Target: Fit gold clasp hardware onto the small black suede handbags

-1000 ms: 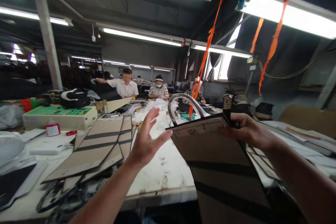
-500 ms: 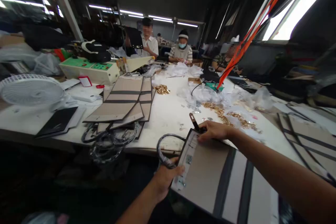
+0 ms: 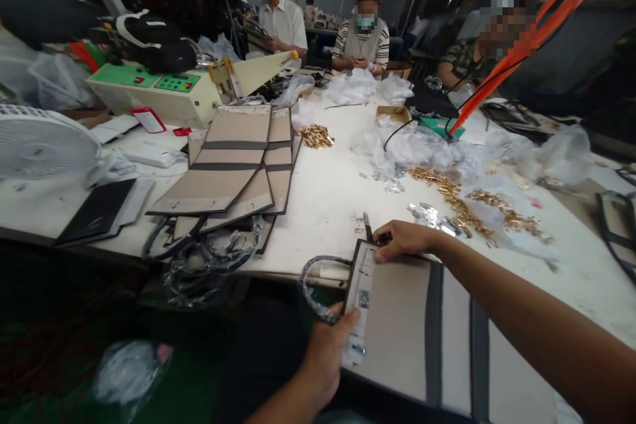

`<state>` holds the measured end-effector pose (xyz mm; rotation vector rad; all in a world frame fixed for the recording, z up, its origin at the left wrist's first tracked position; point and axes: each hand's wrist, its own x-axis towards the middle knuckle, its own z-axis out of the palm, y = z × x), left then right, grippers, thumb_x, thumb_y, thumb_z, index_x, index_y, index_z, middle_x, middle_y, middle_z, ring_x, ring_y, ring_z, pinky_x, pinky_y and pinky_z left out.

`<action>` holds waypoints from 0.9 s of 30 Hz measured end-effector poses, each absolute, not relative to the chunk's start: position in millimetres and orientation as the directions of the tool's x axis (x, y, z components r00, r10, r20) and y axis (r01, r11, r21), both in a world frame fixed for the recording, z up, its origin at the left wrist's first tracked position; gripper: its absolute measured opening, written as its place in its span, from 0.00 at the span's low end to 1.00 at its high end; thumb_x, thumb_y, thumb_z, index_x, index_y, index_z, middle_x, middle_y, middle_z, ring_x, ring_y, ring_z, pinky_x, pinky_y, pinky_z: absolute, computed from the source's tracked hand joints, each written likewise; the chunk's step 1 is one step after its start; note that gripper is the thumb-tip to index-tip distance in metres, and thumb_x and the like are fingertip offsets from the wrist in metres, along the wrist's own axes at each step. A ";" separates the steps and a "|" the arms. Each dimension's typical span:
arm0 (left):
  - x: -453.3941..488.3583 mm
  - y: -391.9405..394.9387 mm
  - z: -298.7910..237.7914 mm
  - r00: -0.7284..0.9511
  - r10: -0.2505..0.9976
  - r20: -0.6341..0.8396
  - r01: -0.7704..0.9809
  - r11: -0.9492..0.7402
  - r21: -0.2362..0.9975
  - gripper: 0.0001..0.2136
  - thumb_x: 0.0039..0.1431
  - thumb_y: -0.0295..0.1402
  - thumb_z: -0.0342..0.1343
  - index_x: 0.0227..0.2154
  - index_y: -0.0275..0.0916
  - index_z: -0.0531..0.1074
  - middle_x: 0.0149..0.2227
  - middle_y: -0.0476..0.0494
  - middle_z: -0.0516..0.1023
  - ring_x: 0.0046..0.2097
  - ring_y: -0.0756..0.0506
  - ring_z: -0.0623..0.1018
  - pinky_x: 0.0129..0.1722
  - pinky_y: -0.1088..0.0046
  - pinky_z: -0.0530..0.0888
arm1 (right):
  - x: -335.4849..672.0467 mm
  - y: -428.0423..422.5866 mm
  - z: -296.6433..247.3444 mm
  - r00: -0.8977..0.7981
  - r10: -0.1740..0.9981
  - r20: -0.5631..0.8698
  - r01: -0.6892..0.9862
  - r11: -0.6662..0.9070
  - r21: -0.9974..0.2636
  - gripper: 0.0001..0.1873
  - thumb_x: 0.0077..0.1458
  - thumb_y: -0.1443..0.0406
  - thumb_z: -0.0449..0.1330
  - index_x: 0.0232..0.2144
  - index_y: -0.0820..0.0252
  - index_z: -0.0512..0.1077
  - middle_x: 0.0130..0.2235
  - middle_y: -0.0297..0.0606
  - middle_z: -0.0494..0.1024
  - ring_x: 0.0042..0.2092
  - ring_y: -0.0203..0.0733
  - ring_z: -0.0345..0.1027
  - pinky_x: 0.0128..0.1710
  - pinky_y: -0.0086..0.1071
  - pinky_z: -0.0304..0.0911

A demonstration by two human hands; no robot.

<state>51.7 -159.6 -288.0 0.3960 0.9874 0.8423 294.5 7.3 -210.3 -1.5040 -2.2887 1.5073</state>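
Note:
A flat beige bag panel (image 3: 397, 318) with dark cross bands lies at an angle over the table's front edge. My left hand (image 3: 325, 351) grips its left edge, thumb on top, beside a plastic-wrapped loop handle (image 3: 304, 278). At the upper left corner my right hand (image 3: 405, 240) is closed on the panel's far edge, fingers curled over it. A narrow dark strap tab (image 3: 367, 225) sticks up by the right fingertips; whether they pinch it is hidden. Small metal plates (image 3: 364, 299) sit along the panel's pale left strip.
Similar panels (image 3: 228, 185) with wrapped handles are stacked to the left, near a fan (image 3: 44, 142) and a green-topped machine (image 3: 154, 89). Gold metal pieces (image 3: 447, 189) lie in piles beyond my right arm. Several people sit across the table (image 3: 328, 212). An orange strap (image 3: 527, 46) hangs at right.
The view has tilted down and shifted. Both hands keep their hold on the panel, which looks slightly turned. The strap tab now shows its narrow side rather than its gold-coloured end.

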 end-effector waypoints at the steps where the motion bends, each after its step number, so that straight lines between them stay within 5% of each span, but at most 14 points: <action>1: 52.3 -157.7 -289.0 0.261 0.772 -0.579 -0.441 0.629 0.640 0.26 0.43 0.45 0.75 0.41 0.32 0.81 0.36 0.36 0.85 0.36 0.40 0.83 0.38 0.66 0.78 | 293.6 8.3 -212.5 -0.519 0.729 -0.447 0.713 0.081 -0.697 0.24 0.45 0.45 0.71 0.31 0.58 0.77 0.27 0.28 0.71 0.31 0.38 0.62 0.31 0.30 0.53; 4: 54.8 -152.9 -292.6 0.225 0.773 -0.594 -0.445 0.623 0.643 0.25 0.42 0.45 0.75 0.40 0.32 0.81 0.36 0.36 0.85 0.36 0.40 0.83 0.37 0.67 0.78 | 293.2 6.8 -210.9 -0.392 0.846 -0.361 0.779 0.098 -0.619 0.21 0.45 0.47 0.71 0.32 0.57 0.79 0.28 0.30 0.76 0.31 0.38 0.66 0.31 0.30 0.56; 7: 56.2 -154.3 -294.8 0.217 0.771 -0.598 -0.451 0.623 0.639 0.24 0.44 0.45 0.74 0.41 0.33 0.82 0.35 0.37 0.85 0.38 0.39 0.84 0.40 0.66 0.79 | 293.7 -11.7 -194.1 -0.126 0.991 -0.040 0.813 0.080 -0.577 0.19 0.53 0.47 0.68 0.29 0.57 0.79 0.25 0.31 0.75 0.28 0.37 0.65 0.29 0.31 0.56; 11: 55.8 -156.5 -294.4 0.224 0.752 -0.620 -0.443 0.645 0.623 0.24 0.45 0.44 0.74 0.42 0.34 0.82 0.35 0.38 0.85 0.36 0.40 0.84 0.42 0.64 0.80 | 275.8 -57.2 -172.5 0.207 0.940 0.272 0.560 0.114 -0.821 0.23 0.64 0.48 0.61 0.24 0.57 0.71 0.22 0.31 0.71 0.23 0.35 0.63 0.25 0.30 0.55; 14: 57.4 -151.2 -291.9 0.223 0.748 -0.625 -0.445 0.648 0.618 0.23 0.44 0.43 0.74 0.41 0.34 0.82 0.34 0.38 0.85 0.35 0.40 0.84 0.40 0.65 0.79 | 246.9 -82.2 -183.5 0.307 0.913 0.271 0.151 0.234 -0.960 0.24 0.68 0.50 0.56 0.24 0.57 0.68 0.22 0.30 0.69 0.22 0.35 0.64 0.22 0.31 0.58; 17: 60.5 -145.4 -289.9 0.216 0.745 -0.631 -0.452 0.649 0.612 0.23 0.44 0.43 0.74 0.41 0.34 0.81 0.33 0.39 0.85 0.34 0.40 0.84 0.35 0.68 0.78 | 221.9 -89.8 -210.4 0.378 0.893 0.245 -0.126 0.312 -0.942 0.23 0.68 0.53 0.57 0.24 0.57 0.66 0.22 0.28 0.64 0.21 0.34 0.62 0.22 0.30 0.59; 27: 60.8 -144.4 -289.4 0.231 0.743 -0.628 -0.461 0.652 0.602 0.22 0.43 0.43 0.74 0.38 0.34 0.81 0.30 0.40 0.84 0.32 0.41 0.83 0.33 0.70 0.77 | 206.6 -103.5 -220.8 0.440 0.895 0.070 -0.402 0.266 -0.876 0.22 0.65 0.56 0.60 0.21 0.58 0.64 0.20 0.27 0.61 0.20 0.32 0.56 0.22 0.30 0.56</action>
